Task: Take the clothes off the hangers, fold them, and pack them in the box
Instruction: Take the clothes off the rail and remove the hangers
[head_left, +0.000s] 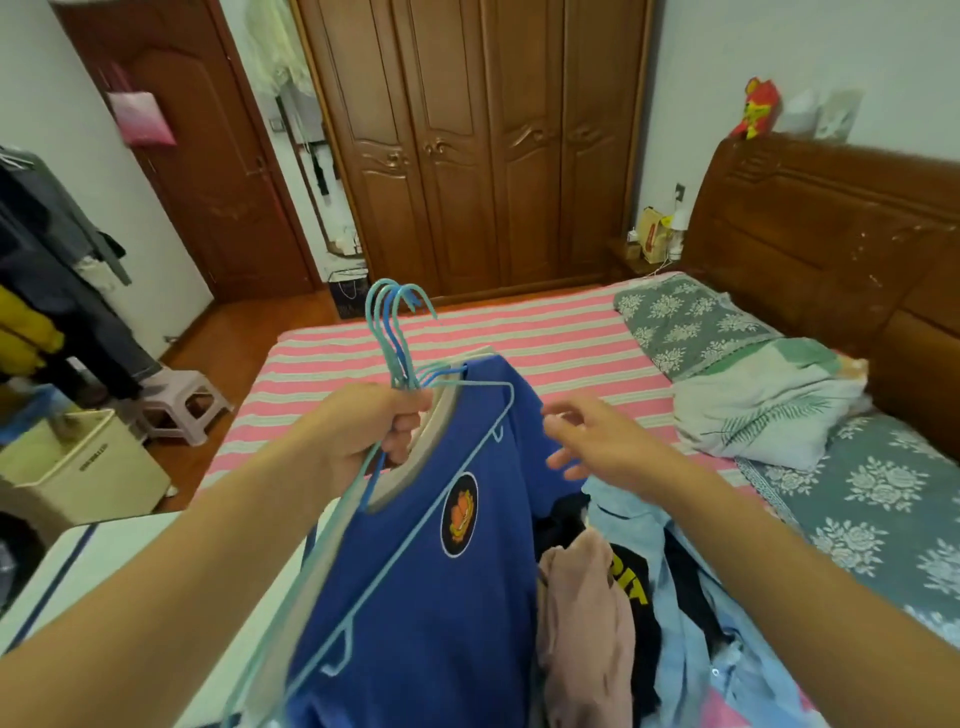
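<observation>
while the left grip is raised over the bed, the scene reads so:
left hand (371, 434): grip curled tight round the necks of a bunch of wire hangers (399, 332); the hooks stand up just above the fist, pale blue-green and darker blue
blue t-shirt (431, 587): hangs from that grip on one of the hangers, grey collar right against the fingers; a round black badge with an orange cartoon face sits below and right of the fist
loose hanger (415, 540): a pale blue wire frame lies slantwise across the shirt front, running down and left from the grip
right hand (587, 439): fingers spread and relaxed, grip apart, holding nothing; just right of the shirt's shoulder, whether touching the cloth cannot be told
clothes pile (639, 613): below the right hand, on the bed; a pink-beige garment, a black one with yellow letters, a light blue shirt
bed (545, 338): pink-and-white striped sheet beyond both hands; grey flowered pillow (680, 317) far right of them
box (83, 467): cream open container on the floor, well left of the left grip
wardrobe (467, 140): brown wood, far beyond the hooks
</observation>
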